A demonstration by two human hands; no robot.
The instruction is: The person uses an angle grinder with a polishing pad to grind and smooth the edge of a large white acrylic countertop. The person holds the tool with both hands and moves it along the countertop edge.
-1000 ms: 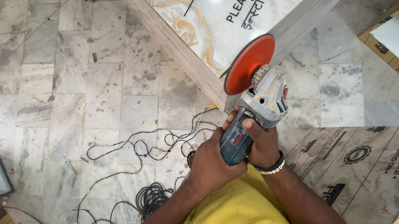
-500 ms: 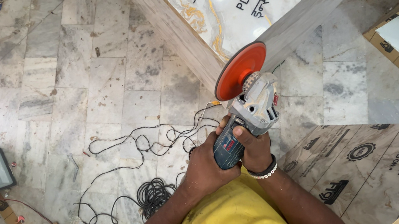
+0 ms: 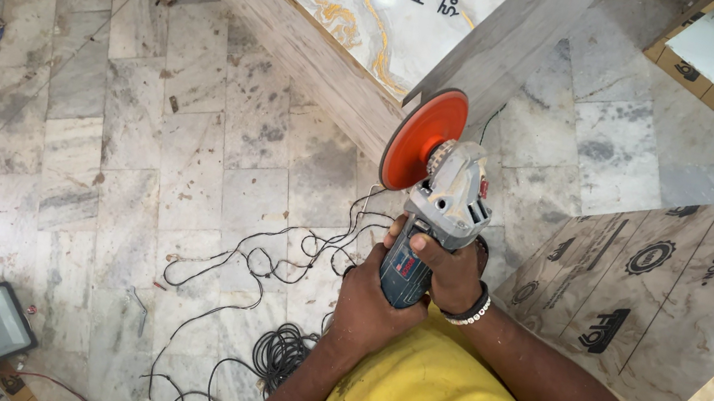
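Marble floor point(image 3: 140, 153), blue-grey angle grinder point(image 3: 431, 223), orange disc point(image 3: 424, 139)

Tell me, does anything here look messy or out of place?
Yes. Loose black cable sprawls in tangles over the marble floor just below the angle grinder that both hands, left and right, grip. Small debris is scattered on the tiles too.

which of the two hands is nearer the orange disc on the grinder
The right hand, gripping higher on the angle grinder toward the orange disc; the left hand holds the rear.
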